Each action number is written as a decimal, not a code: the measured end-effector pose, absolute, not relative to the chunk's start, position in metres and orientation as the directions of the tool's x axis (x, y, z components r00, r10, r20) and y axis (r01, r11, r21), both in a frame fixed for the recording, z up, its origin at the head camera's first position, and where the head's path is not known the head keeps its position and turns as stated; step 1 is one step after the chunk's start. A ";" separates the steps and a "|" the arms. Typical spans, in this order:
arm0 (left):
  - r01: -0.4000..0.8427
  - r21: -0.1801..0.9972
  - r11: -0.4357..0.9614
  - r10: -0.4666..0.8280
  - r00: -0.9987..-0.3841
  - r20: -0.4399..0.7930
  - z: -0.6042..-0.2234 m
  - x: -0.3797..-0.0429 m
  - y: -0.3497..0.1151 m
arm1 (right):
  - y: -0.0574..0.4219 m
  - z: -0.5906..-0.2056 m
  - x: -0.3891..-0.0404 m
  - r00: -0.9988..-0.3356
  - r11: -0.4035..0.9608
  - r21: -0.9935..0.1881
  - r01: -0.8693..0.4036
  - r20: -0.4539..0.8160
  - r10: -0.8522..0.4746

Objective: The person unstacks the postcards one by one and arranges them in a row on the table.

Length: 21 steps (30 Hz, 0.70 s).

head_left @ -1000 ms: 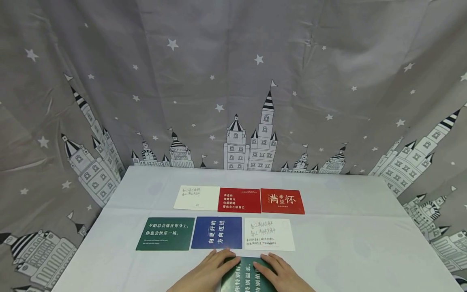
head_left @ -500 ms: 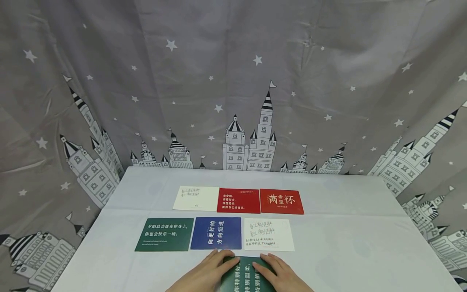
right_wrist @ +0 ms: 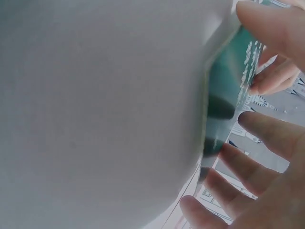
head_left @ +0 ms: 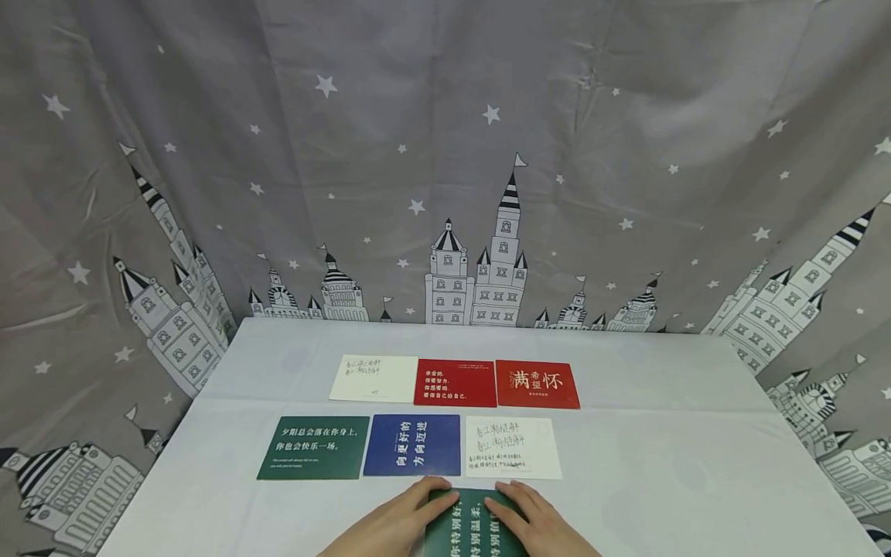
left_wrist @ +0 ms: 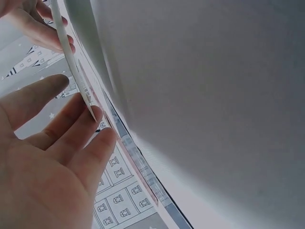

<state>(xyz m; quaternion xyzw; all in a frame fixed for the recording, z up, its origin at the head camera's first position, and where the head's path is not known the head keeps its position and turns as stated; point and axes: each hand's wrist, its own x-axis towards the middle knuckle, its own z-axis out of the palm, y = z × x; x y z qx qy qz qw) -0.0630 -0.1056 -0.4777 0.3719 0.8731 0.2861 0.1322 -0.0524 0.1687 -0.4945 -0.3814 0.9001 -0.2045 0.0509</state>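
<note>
A green card with white vertical lettering is at the bottom middle of the head view, its near part cut off by the frame. My left hand holds its left side, thumb over the printed face. On the opposite side my right hand holds it in the same way. The left wrist view shows the pale edge of the card at the left hand's fingertips. In the right wrist view, the glossy green face reflects several right fingers.
Beyond the hands lie another green card, a blue card and a white handwritten card in a row. Farther back are a white card and two red cards. A grey castle-print curtain stands behind the white table.
The green card has shifted very slightly to the right between the hands. Both hands keep nearly the same place, and the other cards lie still.
</note>
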 end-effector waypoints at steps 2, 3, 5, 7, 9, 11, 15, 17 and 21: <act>0.574 0.594 0.563 0.722 -0.691 -0.018 -0.477 -0.063 -0.105 | 0.170 -0.494 -0.053 -0.701 0.615 -0.428 -0.663 0.066 -0.710; 0.574 0.594 0.564 0.722 -0.692 -0.016 -0.476 -0.063 -0.105 | 0.171 -0.493 -0.053 -0.700 0.610 -0.440 -0.659 0.065 -0.711; 0.577 0.588 0.567 0.720 -0.694 -0.013 -0.475 -0.063 -0.104 | 0.172 -0.491 -0.054 -0.703 0.608 -0.459 -0.648 0.053 -0.709; 0.572 0.590 0.570 0.716 -0.698 -0.015 -0.474 -0.064 -0.103 | 0.173 -0.489 -0.055 -0.711 0.615 -0.471 -0.633 0.038 -0.702; 0.560 0.594 0.577 0.709 -0.705 -0.025 -0.473 -0.065 -0.100 | 0.174 -0.486 -0.056 -0.718 0.623 -0.472 -0.624 0.029 -0.696; 0.548 0.598 0.585 0.702 -0.712 -0.035 -0.471 -0.067 -0.098 | 0.176 -0.484 -0.056 -0.723 0.630 -0.462 -0.624 0.035 -0.690; 0.522 0.611 0.595 0.688 -0.724 -0.050 -0.468 -0.069 -0.093 | 0.179 -0.480 -0.057 -0.734 0.640 -0.457 -0.618 0.043 -0.678; 0.511 0.616 0.599 0.680 -0.731 -0.055 -0.467 -0.071 -0.090 | 0.180 -0.477 -0.058 -0.746 0.649 -0.478 -0.592 0.020 -0.666; 0.516 0.603 0.609 0.672 -0.740 -0.045 -0.467 -0.074 -0.086 | 0.183 -0.473 -0.060 -0.771 0.680 -0.514 -0.523 -0.055 -0.634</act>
